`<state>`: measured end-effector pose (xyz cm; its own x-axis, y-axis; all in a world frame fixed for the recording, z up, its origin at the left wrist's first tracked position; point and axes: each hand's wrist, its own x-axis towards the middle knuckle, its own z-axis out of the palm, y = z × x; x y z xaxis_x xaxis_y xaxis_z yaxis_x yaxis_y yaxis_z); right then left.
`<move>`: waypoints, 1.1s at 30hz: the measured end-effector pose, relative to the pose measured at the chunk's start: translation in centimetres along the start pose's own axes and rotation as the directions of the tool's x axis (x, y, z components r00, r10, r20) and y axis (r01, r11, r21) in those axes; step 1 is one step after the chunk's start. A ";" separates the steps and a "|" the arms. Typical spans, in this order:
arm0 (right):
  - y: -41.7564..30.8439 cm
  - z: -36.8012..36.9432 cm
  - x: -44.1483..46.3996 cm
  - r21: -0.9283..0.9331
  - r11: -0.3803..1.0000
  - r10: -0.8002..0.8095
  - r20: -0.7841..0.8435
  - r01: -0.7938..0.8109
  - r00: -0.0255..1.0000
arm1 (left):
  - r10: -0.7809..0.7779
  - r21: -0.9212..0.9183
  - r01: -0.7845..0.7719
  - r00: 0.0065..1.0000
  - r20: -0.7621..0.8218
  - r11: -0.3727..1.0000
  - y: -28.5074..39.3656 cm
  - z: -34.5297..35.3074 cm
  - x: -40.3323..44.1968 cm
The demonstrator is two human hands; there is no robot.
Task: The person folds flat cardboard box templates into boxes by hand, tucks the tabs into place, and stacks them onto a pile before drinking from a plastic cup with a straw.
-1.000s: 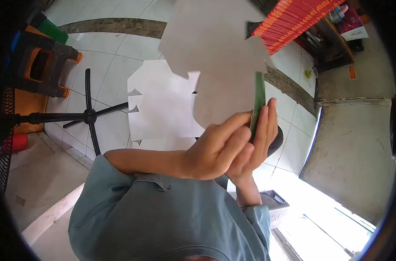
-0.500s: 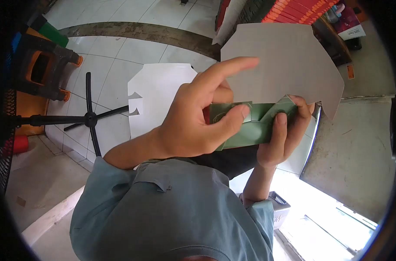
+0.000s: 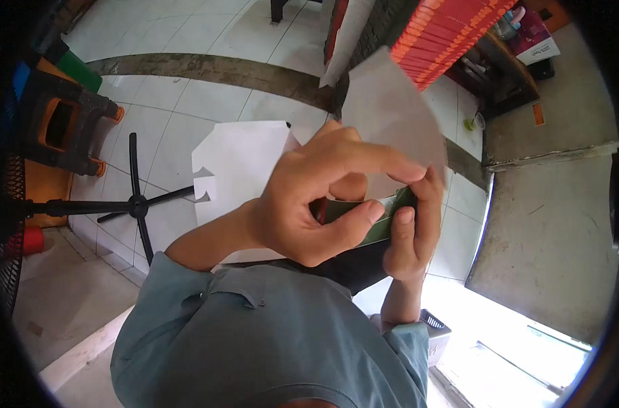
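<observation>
A folded card shows a green part [image 3: 377, 231] between my two hands, and a large grey-white panel [image 3: 391, 112] rises beyond them. My left hand [image 3: 323, 194] is curled round the left end of the green part, its thumb on top and index finger reaching to my right hand. My right hand [image 3: 418, 228] pinches the right end between thumb and fingers. Something small and red shows in my left palm, too hidden to name. White cut card [image 3: 238, 160] with notched edges lies beyond my left forearm.
A black stand with spread legs [image 3: 138, 204] is at the left, near a dark stool with orange feet [image 3: 68, 126]. Stacked red items [image 3: 438, 41] stand at the upper right. A grey basket [image 3: 435, 333] sits low on the right, below a worn greyish surface [image 3: 547, 231].
The green part was upright, then turned broad side up, and is now tilted and bent. The grey-white panel has swung left and looks narrower. My left index finger has come down to my right hand.
</observation>
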<state>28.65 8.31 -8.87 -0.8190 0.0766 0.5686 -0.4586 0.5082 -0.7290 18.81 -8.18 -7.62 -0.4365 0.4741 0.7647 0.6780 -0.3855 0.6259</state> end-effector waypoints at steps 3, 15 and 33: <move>0.7 -1.1 0.4 -0.293 0.955 -0.027 -0.246 -0.048 0.969 | 0.085 0.182 -0.112 0.985 0.148 0.977 -1.7 -1.4 0.7; 1.5 -12.8 8.9 -0.702 0.694 -0.624 -0.472 0.163 0.622 | 0.236 -0.220 -0.288 0.943 -0.235 0.932 -6.5 -1.9 10.9; 10.9 -21.0 36.8 -0.503 0.827 -0.349 -0.112 0.250 0.930 | 0.349 0.707 -0.208 0.935 -0.058 0.676 -19.6 -5.5 29.6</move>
<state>0.76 34.65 12.11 -0.5635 -0.0105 0.8261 -0.4105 0.8713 -0.2689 -10.63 8.99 3.58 -0.2060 0.2627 0.9426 0.9672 0.2007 0.1554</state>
